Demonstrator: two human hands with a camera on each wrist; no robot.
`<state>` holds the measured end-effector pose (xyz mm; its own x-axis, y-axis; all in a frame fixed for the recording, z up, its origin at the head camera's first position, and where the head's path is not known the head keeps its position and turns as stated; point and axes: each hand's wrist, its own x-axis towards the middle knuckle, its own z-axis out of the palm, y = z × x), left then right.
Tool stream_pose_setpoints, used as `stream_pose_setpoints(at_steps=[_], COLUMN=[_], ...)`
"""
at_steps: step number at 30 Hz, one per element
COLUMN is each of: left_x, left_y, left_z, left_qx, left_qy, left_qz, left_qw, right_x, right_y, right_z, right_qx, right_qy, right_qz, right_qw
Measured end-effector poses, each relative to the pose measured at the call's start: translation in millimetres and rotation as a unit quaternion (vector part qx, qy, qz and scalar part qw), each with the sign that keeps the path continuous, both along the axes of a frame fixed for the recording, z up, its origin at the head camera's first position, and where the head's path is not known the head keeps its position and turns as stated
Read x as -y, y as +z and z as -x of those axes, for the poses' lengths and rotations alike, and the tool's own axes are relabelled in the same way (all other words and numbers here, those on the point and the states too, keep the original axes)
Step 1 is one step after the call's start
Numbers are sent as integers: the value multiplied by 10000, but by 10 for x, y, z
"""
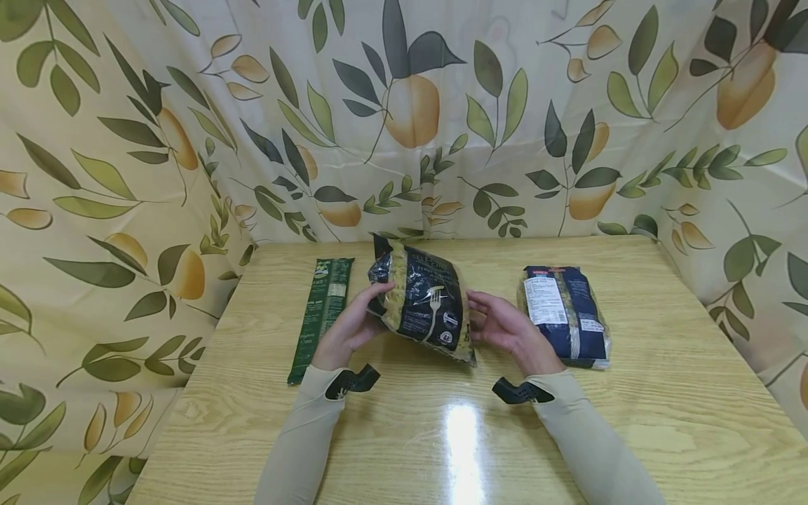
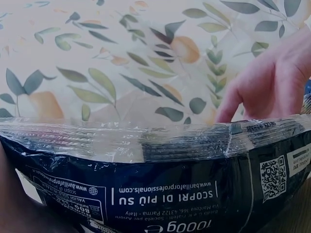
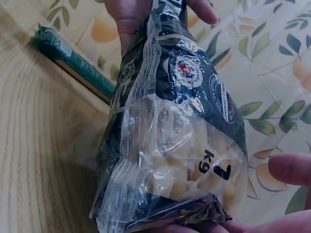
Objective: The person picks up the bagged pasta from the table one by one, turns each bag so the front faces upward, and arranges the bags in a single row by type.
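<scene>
A dark blue and clear bag of pasta [image 1: 429, 301] is held tilted above the table, with a fork printed on its front. My left hand [image 1: 353, 319] grips its left end, thumb over the front and fingers behind. At the other end is my right hand [image 1: 505, 326]; in the right wrist view its fingers [image 3: 209, 228] lie under the bag's lower edge, while the thumb [image 3: 291, 169] stands apart from it. The left wrist view shows the pasta bag's crimped clear seam [image 2: 116, 145] and its upside-down print up close.
A long green packet [image 1: 320, 319] lies on the wooden table [image 1: 391, 435] to the left. To the right lies another blue pasta bag [image 1: 564, 315] with a white label. A leaf-and-fruit patterned curtain [image 1: 410, 182] hangs along the back and sides.
</scene>
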<state>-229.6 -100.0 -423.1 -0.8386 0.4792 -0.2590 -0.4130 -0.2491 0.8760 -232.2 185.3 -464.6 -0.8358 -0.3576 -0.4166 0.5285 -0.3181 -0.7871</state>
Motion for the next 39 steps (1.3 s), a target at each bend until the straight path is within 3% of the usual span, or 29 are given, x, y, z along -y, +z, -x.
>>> stream_pose_setpoints(at_steps=[4, 12, 21, 27, 33, 39], left_x=[5, 21, 3, 21, 49, 83], left_y=[-25, -72, -117, -144, -172, -206], left_z=[10, 29, 31, 46, 62, 93], left_qx=[70, -9, -104, -51, -139, -210], left_qy=[55, 218, 163, 351, 454, 297], left_qz=[-109, 38, 158, 378, 574, 891], left_qw=[9999, 9998, 9997, 9987, 9972, 9954], right_x=[22, 52, 45, 46, 27, 21], right_y=[11, 83, 33, 43, 56, 67], right_z=[3, -4, 10, 0, -1, -8], right_qx=[-3, -510, -374, -414, -325, -303], right_qy=[-12, -80, -95, -160, -458, -678], right_qz=[-34, -361, -389, -309, -338, -290], right_qw=[10000, 9980, 9985, 9985, 9979, 9968])
